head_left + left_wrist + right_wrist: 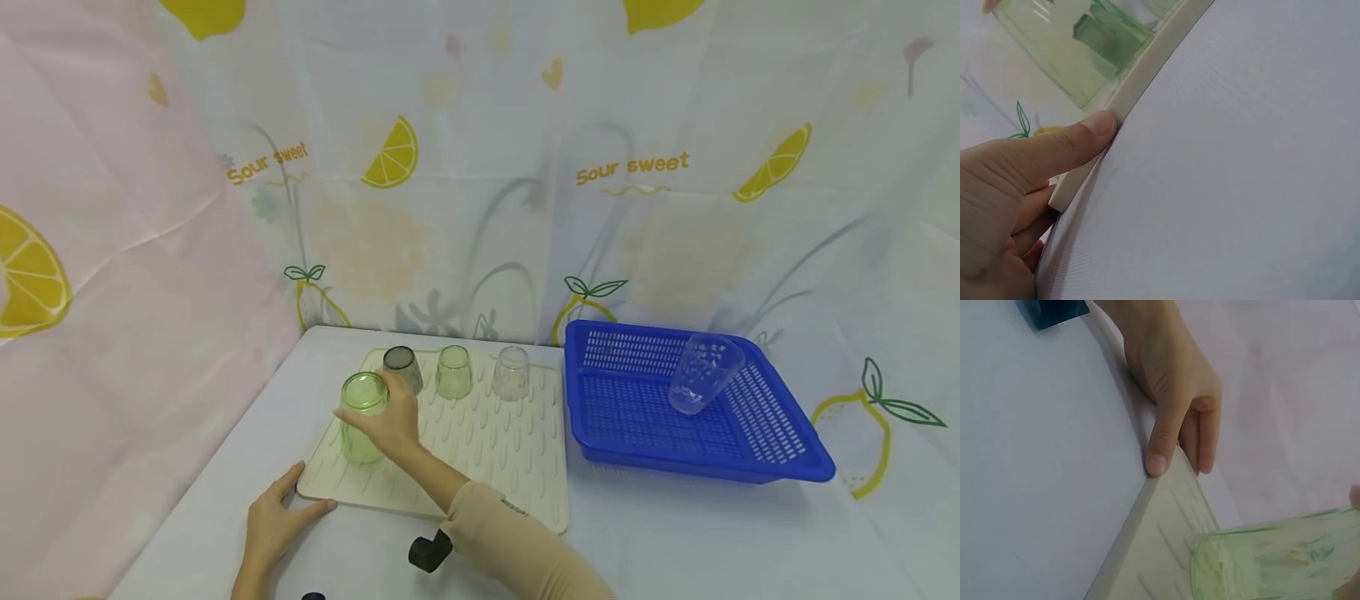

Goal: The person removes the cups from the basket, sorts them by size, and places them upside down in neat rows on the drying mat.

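In the head view a tall green glass (362, 442) stands upright on its end on the left part of a cream drying mat (495, 450), its ridged end up. My right hand (396, 421) holds it near the top, thumb on one side and fingers on the other. At the mat's front left corner, my left hand (272, 518) grips the corner between thumb and fingers. The left wrist view shows that thumb (1100, 124) pressed on the mat's front edge. Along the back of the mat stand a small dark glass (403, 367), a small green glass (454, 373) and a small clear glass (512, 375).
A blue plastic basket (697, 462) stands right of the mat, with a clear glass (697, 379) leaning inside against its wall. A white cloth covers the table (660, 542). Behind hangs a lemon-print curtain (480, 225). A black piece (430, 552) shows below the right forearm.
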The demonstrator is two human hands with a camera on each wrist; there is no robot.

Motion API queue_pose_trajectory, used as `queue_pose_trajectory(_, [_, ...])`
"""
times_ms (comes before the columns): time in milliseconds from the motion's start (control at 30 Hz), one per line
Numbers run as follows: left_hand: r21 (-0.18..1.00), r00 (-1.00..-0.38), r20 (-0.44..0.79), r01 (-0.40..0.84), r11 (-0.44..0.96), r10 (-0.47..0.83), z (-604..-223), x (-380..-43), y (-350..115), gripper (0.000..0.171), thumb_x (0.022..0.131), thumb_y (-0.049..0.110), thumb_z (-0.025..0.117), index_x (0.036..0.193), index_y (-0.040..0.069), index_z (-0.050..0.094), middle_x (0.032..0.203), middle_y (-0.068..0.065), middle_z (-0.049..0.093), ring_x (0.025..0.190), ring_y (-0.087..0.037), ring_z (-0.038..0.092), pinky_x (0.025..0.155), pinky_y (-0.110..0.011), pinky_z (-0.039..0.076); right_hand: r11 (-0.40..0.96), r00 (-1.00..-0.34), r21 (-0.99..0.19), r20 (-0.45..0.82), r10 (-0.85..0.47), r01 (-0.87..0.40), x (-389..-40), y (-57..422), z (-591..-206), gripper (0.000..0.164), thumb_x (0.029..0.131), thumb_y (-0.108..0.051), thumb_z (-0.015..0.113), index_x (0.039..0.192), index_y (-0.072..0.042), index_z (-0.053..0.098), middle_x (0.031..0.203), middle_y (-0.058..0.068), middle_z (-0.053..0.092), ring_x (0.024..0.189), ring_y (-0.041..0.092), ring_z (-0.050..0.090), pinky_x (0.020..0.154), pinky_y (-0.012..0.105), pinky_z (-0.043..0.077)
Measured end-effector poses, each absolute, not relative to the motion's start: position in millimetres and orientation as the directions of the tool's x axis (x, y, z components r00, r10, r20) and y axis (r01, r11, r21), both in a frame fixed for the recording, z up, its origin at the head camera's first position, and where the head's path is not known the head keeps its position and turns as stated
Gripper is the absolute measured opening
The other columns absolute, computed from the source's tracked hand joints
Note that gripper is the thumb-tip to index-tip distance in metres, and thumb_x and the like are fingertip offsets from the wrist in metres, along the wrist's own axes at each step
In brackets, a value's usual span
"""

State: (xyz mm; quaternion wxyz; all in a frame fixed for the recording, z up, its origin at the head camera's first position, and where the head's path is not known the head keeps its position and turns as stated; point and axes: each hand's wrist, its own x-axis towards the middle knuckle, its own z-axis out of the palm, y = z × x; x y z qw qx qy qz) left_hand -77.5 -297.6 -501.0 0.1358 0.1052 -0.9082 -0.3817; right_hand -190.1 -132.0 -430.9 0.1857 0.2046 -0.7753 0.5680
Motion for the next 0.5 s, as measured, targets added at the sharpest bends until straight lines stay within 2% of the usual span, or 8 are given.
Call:
queue_pose_trajectory(100, [0.721, -0.938, 0.184, -0.073, 0.689, -0.292, -501, -78, -297, 0.085, 0.064, 0.024, 0.086, 0.129, -0.014, 0.045, 0.133, -0.032, 0.043, 0.122, -0.054, 0.039, 0.101, -0.063, 0.034, 0.311, -0.835, -0.778, 0.536, -0.124, -0.546, -190, -130, -427, 0.067, 0.065, -0.027, 0.087, 0.118, 0.003, 0.058, 0.114, 0.012, 0.062, 0.104, 0.022, 0.060, 0.089, 0.024, 0.051])
queue_pose_trajectory(233, [0.724, -0.941, 0.183, -0.066, 0.687, -0.284, -502, -78, -296, 0.084, 0.065, 0.022, 0.086, 0.128, -0.015, 0.045, 0.133, -0.033, 0.043, 0.121, -0.054, 0.039, 0.100, -0.064, 0.034, 0.361, -0.859, -0.781, 0.486, -0.160, -0.509, -192, -126, -424, 0.071, 0.066, -0.031, 0.086, 0.121, 0.002, 0.055, 0.118, 0.012, 0.060, 0.109, 0.022, 0.058, 0.091, 0.024, 0.050])
queue_pose_trajectory(400, [0.723, -0.944, 0.170, -0.076, 0.687, -0.282, -502, -77, -297, 0.086, 0.065, 0.024, 0.086, 0.129, -0.015, 0.044, 0.134, -0.032, 0.042, 0.122, -0.054, 0.039, 0.100, -0.063, 0.034, 0.328, -0.885, -0.824, 0.405, -0.227, -0.462, -195, -121, -427, 0.071, 0.069, -0.028, 0.085, 0.124, 0.002, 0.053, 0.120, 0.012, 0.059, 0.110, 0.023, 0.057, 0.094, 0.026, 0.049])
queue_pose_trajectory(500, [0.717, -0.941, 0.185, -0.068, 0.694, -0.283, -502, -77, -298, 0.086, 0.064, 0.023, 0.086, 0.129, -0.015, 0.045, 0.133, -0.032, 0.043, 0.121, -0.054, 0.040, 0.100, -0.063, 0.035, 0.307, -0.886, -0.837, 0.381, -0.265, -0.452, -197, -119, -429, 0.068, 0.069, -0.025, 0.085, 0.123, 0.002, 0.054, 0.118, 0.013, 0.059, 0.107, 0.023, 0.058, 0.091, 0.022, 0.050])
